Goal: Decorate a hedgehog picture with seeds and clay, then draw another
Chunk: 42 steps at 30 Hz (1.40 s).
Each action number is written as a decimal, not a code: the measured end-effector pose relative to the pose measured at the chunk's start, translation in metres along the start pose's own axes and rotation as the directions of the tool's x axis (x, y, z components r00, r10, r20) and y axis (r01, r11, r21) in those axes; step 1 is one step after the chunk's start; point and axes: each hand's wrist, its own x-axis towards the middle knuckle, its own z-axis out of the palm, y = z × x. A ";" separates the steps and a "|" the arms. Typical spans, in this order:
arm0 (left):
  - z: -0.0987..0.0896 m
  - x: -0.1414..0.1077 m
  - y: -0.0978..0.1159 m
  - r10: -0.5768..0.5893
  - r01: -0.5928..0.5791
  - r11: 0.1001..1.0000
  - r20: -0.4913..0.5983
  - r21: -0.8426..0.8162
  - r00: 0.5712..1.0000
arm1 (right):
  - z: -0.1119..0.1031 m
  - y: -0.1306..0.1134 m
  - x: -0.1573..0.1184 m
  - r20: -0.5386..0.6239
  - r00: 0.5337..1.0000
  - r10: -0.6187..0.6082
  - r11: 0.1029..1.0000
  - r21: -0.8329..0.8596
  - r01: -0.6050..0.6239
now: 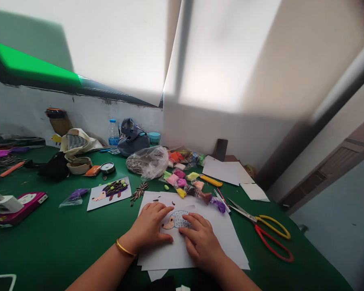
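Note:
My left hand (148, 226), with a gold bangle (125, 247) on its wrist, rests on a white paper sheet (182, 254). My right hand (202, 242) lies flat beside it, its fingers over the edge of a drawn hedgehog (176, 220) with a dotted body and brown face. Neither hand grips anything. Above the sheet sit lumps of coloured modelling clay (178, 182), with a purple piece (219, 204) near my right fingers. A finished hedgehog card (109, 193) with purple spines and green dots lies to the left.
The green tabletop (48, 250) holds red-and-yellow scissors (261, 230) at the right, a plastic bag of seeds (147, 162), and a pink case (18, 208) at the left. A water bottle (113, 137) and a dark bag (133, 139) stand against the back wall.

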 end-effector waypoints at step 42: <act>0.003 0.000 -0.002 0.006 -0.006 1.000 -0.015 -0.016 1.000 | -0.004 0.000 0.000 -0.015 1.000 0.017 1.000 0.009 -0.017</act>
